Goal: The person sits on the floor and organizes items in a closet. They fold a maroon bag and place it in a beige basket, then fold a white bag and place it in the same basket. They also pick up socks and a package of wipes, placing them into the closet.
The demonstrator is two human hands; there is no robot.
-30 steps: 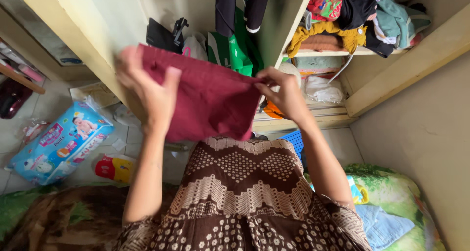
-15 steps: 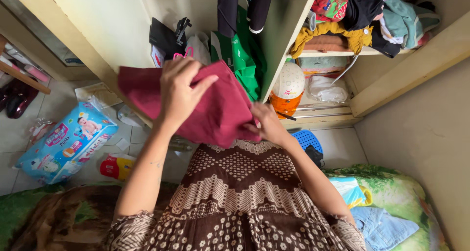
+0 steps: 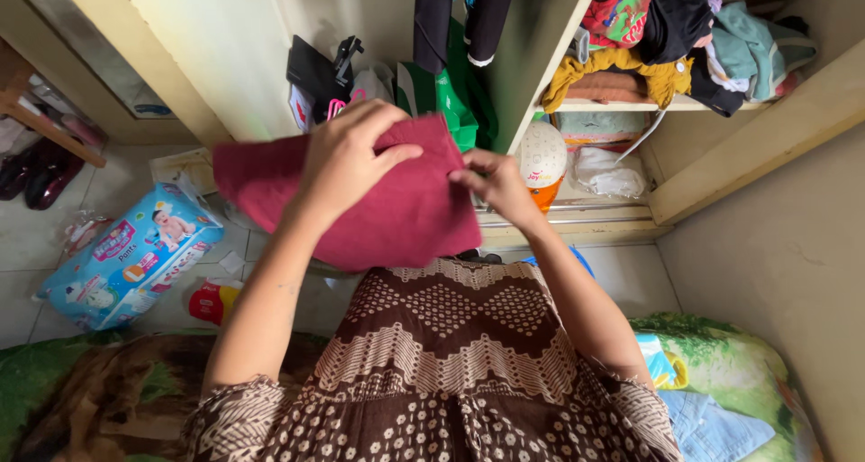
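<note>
two hands grip one dark red cloth [image 3: 378,201] at mid-frame, above the lap. the left hand [image 3: 347,160] lies flat over a folded layer, fingers [image 3: 383,124] spread and pressing down, likely to hold the fold flat. the right hand [image 3: 496,182] pinches the cloth's right edge, fingers narrow, seemingly keeping it taut. beyond, at upper right, a wardrobe shelf [image 3: 631,104] carries crumpled clothes, partly cut off. a blue diaper pack [image 3: 131,255] lies on the floor at left. the cloth's underside is hidden.
</note>
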